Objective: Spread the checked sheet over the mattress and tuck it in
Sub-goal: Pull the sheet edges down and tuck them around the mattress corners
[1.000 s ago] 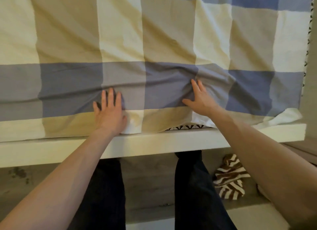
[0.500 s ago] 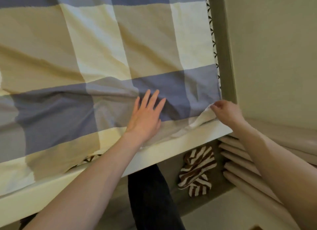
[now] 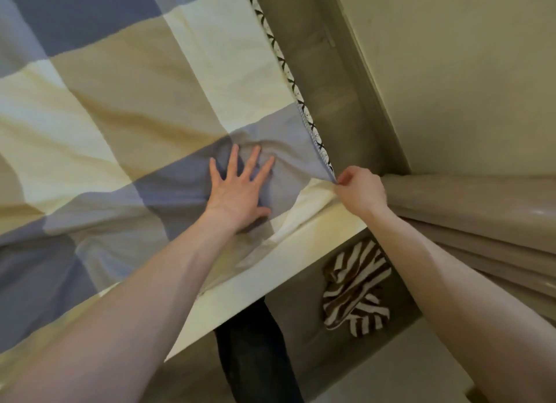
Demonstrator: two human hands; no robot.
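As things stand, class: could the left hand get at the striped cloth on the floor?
Probably not directly. The left hand lies flat on the sheet, and the bed edge lies between it and the striped cloth on the floor below; it would need to lift off and go round.

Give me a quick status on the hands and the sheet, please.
Left hand flat, open on the checked sheet. Right hand pinching the sheet's corner at the bed frame edge. Corner not tucked. Nothing in the way.
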